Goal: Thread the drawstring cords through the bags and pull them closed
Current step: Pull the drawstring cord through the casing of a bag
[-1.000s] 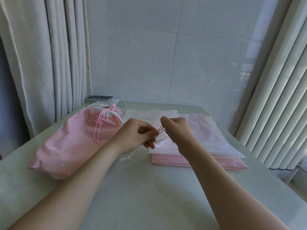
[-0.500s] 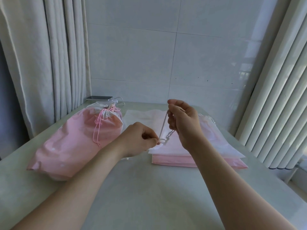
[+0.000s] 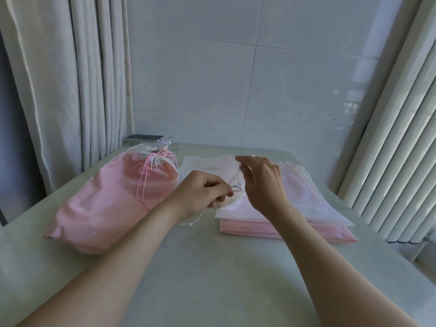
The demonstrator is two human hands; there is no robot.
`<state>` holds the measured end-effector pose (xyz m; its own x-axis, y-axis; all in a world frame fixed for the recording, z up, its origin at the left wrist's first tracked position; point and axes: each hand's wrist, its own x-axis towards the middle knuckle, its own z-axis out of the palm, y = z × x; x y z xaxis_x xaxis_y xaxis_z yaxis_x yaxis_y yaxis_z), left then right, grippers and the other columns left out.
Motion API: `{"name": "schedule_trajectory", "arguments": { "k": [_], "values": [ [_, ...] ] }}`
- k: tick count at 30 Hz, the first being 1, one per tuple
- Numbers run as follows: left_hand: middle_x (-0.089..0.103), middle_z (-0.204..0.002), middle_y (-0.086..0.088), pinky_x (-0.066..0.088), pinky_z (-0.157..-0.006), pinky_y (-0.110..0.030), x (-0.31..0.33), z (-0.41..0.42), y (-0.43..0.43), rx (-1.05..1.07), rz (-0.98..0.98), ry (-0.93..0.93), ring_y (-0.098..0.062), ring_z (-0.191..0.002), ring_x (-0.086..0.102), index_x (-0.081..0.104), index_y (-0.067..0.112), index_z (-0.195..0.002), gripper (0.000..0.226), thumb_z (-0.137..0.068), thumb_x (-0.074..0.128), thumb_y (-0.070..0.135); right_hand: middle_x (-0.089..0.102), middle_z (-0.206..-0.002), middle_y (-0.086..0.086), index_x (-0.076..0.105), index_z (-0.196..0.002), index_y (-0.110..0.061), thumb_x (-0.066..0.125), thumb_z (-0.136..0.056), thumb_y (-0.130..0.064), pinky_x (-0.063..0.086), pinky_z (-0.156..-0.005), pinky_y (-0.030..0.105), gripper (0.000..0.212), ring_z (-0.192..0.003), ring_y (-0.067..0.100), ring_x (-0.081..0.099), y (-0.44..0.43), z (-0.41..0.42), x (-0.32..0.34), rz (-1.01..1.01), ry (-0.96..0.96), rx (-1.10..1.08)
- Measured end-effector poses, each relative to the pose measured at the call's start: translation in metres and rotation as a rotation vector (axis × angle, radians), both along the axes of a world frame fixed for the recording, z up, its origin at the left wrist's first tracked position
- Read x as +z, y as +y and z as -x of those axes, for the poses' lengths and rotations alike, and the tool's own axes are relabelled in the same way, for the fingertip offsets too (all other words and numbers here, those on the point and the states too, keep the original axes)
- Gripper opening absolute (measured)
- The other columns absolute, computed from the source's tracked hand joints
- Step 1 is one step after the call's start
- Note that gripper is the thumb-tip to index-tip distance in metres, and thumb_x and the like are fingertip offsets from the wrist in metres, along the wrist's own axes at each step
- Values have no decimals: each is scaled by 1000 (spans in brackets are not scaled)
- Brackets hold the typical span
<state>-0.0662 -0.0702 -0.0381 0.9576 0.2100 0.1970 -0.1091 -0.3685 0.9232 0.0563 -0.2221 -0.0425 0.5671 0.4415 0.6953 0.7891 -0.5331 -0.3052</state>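
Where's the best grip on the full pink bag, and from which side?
Probably the cinched neck of the pink bag, at its far end: it gathers into a narrow bunch that fingers can close round, while the body is wide and bulging. Come from above or the right; the curtain crowds the left.

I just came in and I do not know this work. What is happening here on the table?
A person works a white cord over a stack of flat bags. The left hand pinches its looped end; the cord runs up to the right hand, whose grip is blurred. At the left lies a filled pink bag, already drawn closed.
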Motion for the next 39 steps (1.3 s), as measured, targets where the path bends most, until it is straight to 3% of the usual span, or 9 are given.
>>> {"name": "schedule_trajectory", "arguments": {
  "k": [3, 7, 10, 15, 19, 25, 32, 35, 39],
  "values": [
    [62, -69, -5, 42, -58, -22, 1, -2, 0, 9, 125, 14, -14, -57, 48, 79, 0, -90, 21, -100, 65, 11, 57, -113, 4, 71, -128, -20, 68, -99, -14, 42, -91, 39, 30, -103, 28, 57, -1, -2, -1, -13, -66, -81],
    [64, -75, -8, 44, -60, -25, 0, -4, 2, 22, 251, 30, -14, -57, 51, 78, 0, -90, 22, -101, 64, 14, 61, -109, 1, 75, -117, -15, 55, -96, -2, 47, -81, 30, 31, -93, 18, 59, 1, 12, 13, -130, -60, 104],
    [63, -74, -10, 43, -61, -27, -1, -6, 4, 52, 366, 10, -15, -56, 51, 75, -5, -91, 22, -100, 65, 12, 66, -98, -6, 71, -109, -19, 54, -87, -18, 53, -71, 30, 27, -84, 8, 62, -3, 32, 24, 20, -59, 301],
    [66, -79, -20, 41, -59, -28, 1, -7, 7, 113, 416, -31, -18, -59, 50, 82, 4, -86, 16, -95, 73, 13, 69, -101, -7, 67, -110, -23, 71, -92, -41, 59, -68, 40, 27, -86, 15, 66, 6, 42, 24, 228, -134, 210],
    [72, -103, -31, 45, -57, -23, 0, -8, 10, 143, 366, -30, -15, -58, 52, 82, 1, -96, 16, -94, 74, 14, 70, -98, -1, 78, -105, -17, 78, -92, -30, 57, -71, 45, 18, -82, 21, 66, 9, 37, 25, 154, -59, 215],
    [68, -92, -34, 42, -72, -36, 0, -6, 14, 120, 320, 26, -21, -66, 52, 78, -9, -89, 23, -84, 71, 13, 64, -90, 6, 77, -94, -12, 73, -96, -16, 55, -68, 47, 6, -75, 30, 63, 16, 40, 21, 289, -137, 174],
    [57, -84, -22, 37, -57, -29, 10, -5, 7, 115, 455, 92, -20, -59, 51, 64, -9, -90, 11, -86, 54, -7, 60, -83, 5, 76, -88, -14, 64, -91, -3, 37, -63, 31, 17, -75, 27, 59, 16, 36, 15, 426, -250, 120],
    [60, -87, -16, 46, -64, -27, 8, -4, 8, 156, 333, 92, -20, -67, 56, 64, -4, -97, 29, -69, 65, 4, 67, -83, 1, 80, -90, -17, 65, -89, -6, 50, -68, 35, 19, -78, 22, 62, 15, 35, 17, 308, -65, 144],
    [71, -108, -2, 55, -75, -31, -1, -5, 20, 391, 33, -90, -11, -84, 72, 68, 23, -95, 30, -78, 75, 0, 63, -62, -18, 82, -91, -18, 69, -95, -16, 37, -59, 9, 14, -62, -2, 56, 9, 35, 27, 81, 337, 201]
  ]
}}
